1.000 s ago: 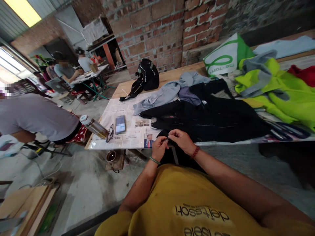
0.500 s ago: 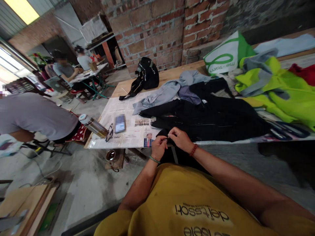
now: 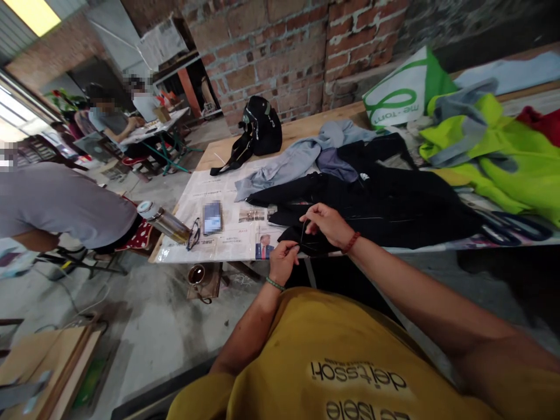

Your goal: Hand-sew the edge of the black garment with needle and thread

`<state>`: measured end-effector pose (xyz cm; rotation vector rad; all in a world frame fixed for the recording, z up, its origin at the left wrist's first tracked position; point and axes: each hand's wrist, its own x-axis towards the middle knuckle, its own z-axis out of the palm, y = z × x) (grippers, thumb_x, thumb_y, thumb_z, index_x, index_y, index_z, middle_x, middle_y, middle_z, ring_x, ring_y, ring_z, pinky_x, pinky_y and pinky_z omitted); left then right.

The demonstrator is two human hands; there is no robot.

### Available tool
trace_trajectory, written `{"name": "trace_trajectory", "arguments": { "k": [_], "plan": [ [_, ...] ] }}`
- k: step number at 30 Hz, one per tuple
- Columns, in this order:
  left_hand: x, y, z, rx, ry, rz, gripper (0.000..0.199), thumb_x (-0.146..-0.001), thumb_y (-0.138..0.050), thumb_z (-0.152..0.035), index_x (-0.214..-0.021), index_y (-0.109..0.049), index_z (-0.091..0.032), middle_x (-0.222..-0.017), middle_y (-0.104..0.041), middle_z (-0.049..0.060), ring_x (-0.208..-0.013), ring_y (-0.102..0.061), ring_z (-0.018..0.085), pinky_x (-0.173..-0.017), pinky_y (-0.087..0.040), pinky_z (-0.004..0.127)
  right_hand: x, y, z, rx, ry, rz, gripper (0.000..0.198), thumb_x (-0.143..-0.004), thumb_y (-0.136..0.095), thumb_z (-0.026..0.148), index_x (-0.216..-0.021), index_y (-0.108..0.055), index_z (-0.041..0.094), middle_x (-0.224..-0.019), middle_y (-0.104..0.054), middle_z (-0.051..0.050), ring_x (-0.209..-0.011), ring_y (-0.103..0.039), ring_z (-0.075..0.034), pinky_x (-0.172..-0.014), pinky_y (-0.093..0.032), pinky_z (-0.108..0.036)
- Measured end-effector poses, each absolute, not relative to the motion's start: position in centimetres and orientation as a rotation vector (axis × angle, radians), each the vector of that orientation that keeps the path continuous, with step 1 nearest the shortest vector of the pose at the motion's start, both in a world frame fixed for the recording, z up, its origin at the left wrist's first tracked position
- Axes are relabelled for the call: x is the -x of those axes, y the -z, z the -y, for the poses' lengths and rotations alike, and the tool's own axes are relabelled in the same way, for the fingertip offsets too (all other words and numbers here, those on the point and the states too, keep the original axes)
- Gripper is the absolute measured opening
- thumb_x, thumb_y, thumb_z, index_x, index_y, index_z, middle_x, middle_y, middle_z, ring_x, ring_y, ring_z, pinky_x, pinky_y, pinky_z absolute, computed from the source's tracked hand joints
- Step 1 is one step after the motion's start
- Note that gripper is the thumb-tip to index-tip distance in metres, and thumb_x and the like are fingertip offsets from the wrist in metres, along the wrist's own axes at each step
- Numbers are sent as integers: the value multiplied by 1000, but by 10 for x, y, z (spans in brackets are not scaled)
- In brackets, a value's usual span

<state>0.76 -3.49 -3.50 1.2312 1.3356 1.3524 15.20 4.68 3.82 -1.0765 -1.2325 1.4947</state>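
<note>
Black garment [image 3: 389, 201] lay spread along the near edge of the worktop [image 3: 205, 179], its near-left end beneath the person's hands. The left hand [image 3: 283, 260] had thumb and forefinger pinched together on the cloth's edge; the exact grip was too small to make out. The right hand [image 3: 329, 225], raised just above and beside it, had its fingertips closed on a thin dark strand [image 3: 303, 231] that ran down toward the left fingers. Its other fingers were loosely curled, over the black fabric.
</note>
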Motion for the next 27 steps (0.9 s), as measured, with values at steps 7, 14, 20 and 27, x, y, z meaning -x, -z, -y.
{"name": "trace_trajectory", "arguments": {
  "k": [7,14,20,27],
  "plan": [
    [-10,29,34,-1198,-1364,-1354,21,-75,-60,-35,-84,-59,-15,-44,-49,-8,-36,-41,4,-40,-29,17,-161,-63,-57,947,-1452,1273,22,-82,-55,40,-81,-44,20,-77,-66,-3,-72,-67,-16,-55,-52,-26],
    [-11,26,34,-1156,-1370,-1345,24,-73,-62,-36,-84,-58,-15,-44,-48,-8,-35,-40,4,-39,-29,17,-178,-66,-60,1053,-617,1796,16,-84,-50,35,-90,-57,21,-92,-68,-7,-88,-64,-20,-81,-48,-35],
    [-10,28,34,-1167,-1355,-1361,23,-73,-61,-34,-84,-58,-15,-42,-48,-9,-35,-40,4,-39,-29,17,-194,-73,-73,886,-456,2183,14,-79,-55,22,-90,-64,21,-108,-66,-7,-107,-57,-23,-99,-37,-38],
    [-11,29,34,-1133,-1368,-1356,27,-72,-62,-38,-85,-58,-15,-43,-48,-8,-34,-40,3,-37,-27,16,-188,-63,-70,1057,-574,1950,15,-84,-48,26,-91,-59,20,-84,-69,-5,-76,-66,-18,-71,-49,-31]
  ]
}}
